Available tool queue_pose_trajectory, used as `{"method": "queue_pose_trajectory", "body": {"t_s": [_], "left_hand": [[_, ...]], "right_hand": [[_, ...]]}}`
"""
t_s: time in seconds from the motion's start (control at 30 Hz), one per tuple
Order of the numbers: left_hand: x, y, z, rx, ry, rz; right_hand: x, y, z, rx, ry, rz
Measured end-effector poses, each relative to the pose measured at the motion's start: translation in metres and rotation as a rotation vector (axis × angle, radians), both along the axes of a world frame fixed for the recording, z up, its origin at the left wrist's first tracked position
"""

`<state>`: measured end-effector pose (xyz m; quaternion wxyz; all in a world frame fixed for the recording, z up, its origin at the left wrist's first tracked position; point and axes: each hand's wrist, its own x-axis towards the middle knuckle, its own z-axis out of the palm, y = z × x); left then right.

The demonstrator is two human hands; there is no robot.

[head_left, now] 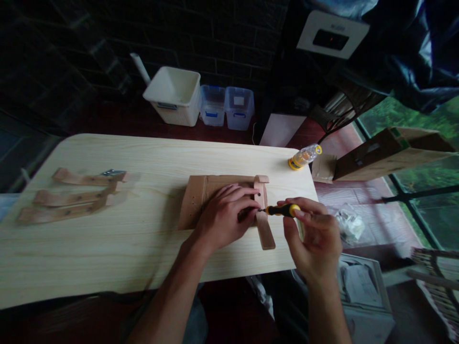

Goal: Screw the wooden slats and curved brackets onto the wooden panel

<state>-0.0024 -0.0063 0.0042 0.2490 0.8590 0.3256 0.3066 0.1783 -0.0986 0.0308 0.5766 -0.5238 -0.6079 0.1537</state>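
My right hand (313, 231) is closed on a yellow and black screwdriver (283, 210), its tip at a dark screw spot on a curved wooden piece (266, 234). That piece lies across the right end of a brown cardboard piece (195, 198), which has small holes at its left. Over the cardboard, my left hand (227, 212) has its fingertips at the wooden piece beside the screwdriver tip. A small dark object shows under its fingers, too hidden to name.
Several curved wooden pieces (77, 197) lie on the table (150, 258) at left, with a shiny packet (113, 172). A yellow-capped clear bottle (304, 156) is near the back right corner. Bins (175, 98) stand behind the table; an open carton (376, 153) is at right.
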Motion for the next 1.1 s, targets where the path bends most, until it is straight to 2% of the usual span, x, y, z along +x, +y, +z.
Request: {"method": "queue_pose_trajectory", "body": {"t_s": [0.6,0.83,1.1], "left_hand": [[0.001,0.000,-0.002,0.019,0.003,0.004],[0.001,-0.002,-0.004,0.025,-0.007,0.024],[0.001,-0.001,-0.003,0.030,0.014,0.014]], "right_hand": [[0.003,0.002,-0.004,0.031,-0.088,-0.041],[-0.010,0.004,0.002,-0.018,-0.044,0.020],[-0.008,0.009,0.000,0.022,-0.048,-0.007]]}}
